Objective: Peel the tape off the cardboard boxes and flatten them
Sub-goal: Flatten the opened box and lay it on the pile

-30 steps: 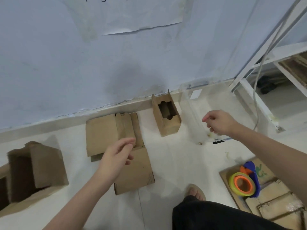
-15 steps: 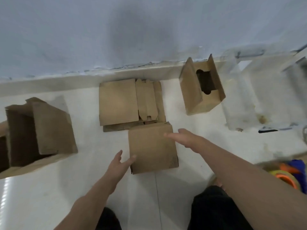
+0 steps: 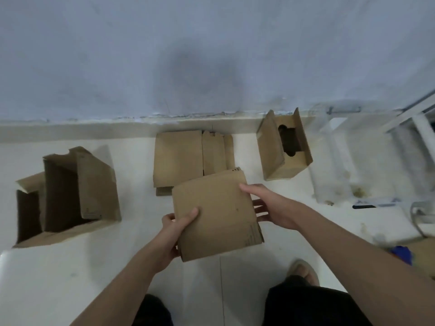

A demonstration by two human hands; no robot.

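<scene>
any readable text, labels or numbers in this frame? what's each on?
None can be read.
Held flat box: dark print along its right edge, too small and blurred.
Large open box: faint marks low on its flap, unreadable.
White sheet on the floor: dark marking, blurred.

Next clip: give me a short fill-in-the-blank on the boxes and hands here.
1. The flattened box is gripped by ____ hands.
2. The left hand has its ____ on top of the cardboard.
3. The small upright box with a cut-out stands to the ____ of the flat cardboard stack.

Missing: both; thumb; right
</scene>
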